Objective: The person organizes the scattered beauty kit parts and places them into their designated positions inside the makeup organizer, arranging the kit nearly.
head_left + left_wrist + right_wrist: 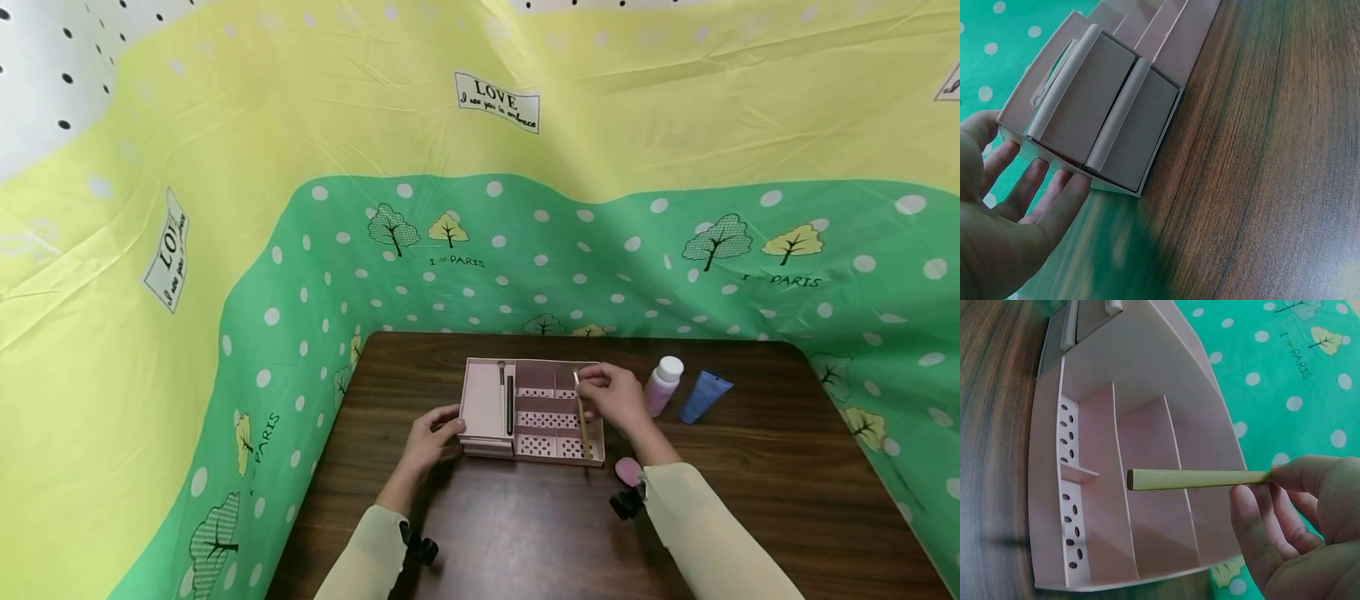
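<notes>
A pink organizer box (487, 400) with drawers and open compartments rests on the table. My left hand (429, 437) touches its left side, fingertips against the wall below the drawer fronts (1091, 100) in the left wrist view. Over the right-hand compartments (1154, 437), my right hand (615, 396) pinches a slim brush (582, 425) near its upper end. The brush's tan handle (1197, 479) points away from the fingertips in the right wrist view. Another brush (502, 387) and a dark slim stick (510, 404) lie on the organizer's flat left top.
Right of the organizer stand a white-capped pink bottle (662, 386) and a blue tube (705, 397). A pink rounded piece (627, 471) lies by the right wrist. A green and yellow printed cloth (480, 225) hangs behind the wooden table (757, 492).
</notes>
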The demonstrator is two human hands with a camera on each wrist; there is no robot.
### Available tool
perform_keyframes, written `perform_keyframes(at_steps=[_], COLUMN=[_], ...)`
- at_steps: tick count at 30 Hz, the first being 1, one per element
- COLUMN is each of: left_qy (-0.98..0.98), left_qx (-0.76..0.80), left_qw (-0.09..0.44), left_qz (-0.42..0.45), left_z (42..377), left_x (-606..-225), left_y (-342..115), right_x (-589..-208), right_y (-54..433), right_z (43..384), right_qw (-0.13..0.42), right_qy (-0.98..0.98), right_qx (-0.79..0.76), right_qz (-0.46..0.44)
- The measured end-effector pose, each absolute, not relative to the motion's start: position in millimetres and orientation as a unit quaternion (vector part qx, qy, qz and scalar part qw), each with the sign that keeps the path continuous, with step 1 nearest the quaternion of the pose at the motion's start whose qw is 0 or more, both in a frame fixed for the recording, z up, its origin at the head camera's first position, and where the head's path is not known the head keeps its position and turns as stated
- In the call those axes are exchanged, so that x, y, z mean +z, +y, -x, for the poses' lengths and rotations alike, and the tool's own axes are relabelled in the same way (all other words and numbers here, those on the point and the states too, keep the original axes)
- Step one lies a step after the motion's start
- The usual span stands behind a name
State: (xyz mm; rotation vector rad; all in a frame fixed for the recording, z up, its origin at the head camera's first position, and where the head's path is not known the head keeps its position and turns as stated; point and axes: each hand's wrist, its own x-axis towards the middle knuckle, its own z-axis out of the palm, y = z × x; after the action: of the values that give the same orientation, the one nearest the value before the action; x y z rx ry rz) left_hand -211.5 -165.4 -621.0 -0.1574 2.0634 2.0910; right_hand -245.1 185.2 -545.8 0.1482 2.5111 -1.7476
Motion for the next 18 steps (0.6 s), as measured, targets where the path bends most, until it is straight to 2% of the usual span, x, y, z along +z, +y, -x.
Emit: perform_keyframes(at_steps=[18], left_qy=[0.700], left_qx=[0.706], left_qw=[0.093], left_qz=[0.051], left_z=[211.8], left_x=[-621.6], left_y=[-164.7], right_x=[-524.7], right_y=[149.1], right_z=[258.3], right_qw=[0.040], right_qy=[0.820], right_qx=[-0.570], right_qz=[-0.036])
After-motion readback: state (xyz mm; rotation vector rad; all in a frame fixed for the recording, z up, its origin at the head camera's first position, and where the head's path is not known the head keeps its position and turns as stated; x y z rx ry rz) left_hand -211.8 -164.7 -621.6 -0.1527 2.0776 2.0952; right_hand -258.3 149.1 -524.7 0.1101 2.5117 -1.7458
